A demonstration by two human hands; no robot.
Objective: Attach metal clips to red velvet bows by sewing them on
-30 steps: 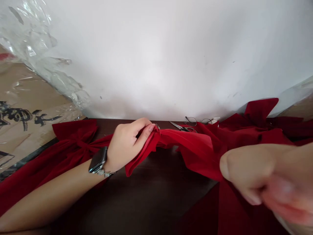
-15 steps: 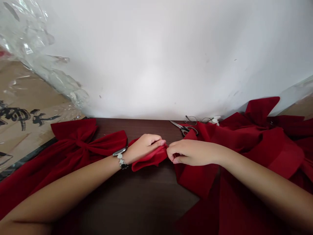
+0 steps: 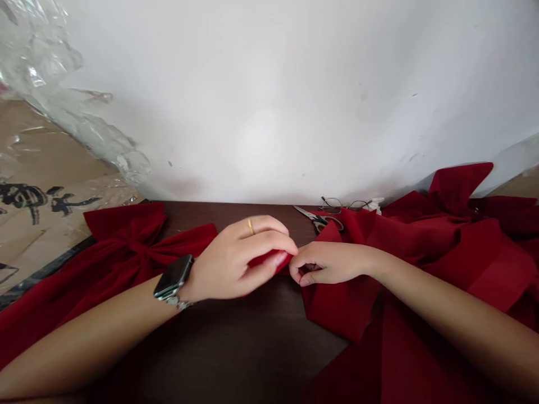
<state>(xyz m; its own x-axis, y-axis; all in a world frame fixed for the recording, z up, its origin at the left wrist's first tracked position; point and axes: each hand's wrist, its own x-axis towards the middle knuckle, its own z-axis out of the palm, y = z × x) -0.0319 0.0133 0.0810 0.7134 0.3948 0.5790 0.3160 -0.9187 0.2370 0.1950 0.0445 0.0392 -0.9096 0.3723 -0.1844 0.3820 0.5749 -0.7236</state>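
Observation:
My left hand, with a gold ring and a dark watch at the wrist, curls over a small piece of red fabric. Most of that piece is hidden behind the hand; a bit shows between thumb and fingers. Directly to the right, my right hand is closed in a pinch at the fabric's right end, close to the left fingertips. What sits inside the pinch is mostly covered by the fingers. A large red fabric bow lies left of my left hand.
Scissors and eyeglasses lie at the back of the dark table, by the white wall. More red fabric is heaped on the right. A cardboard box with clear plastic wrap stands at left.
My left hand has turned over, its back now facing up and its fingers curling over the fabric, which is now mostly covered. My right hand stays nearly where it was.

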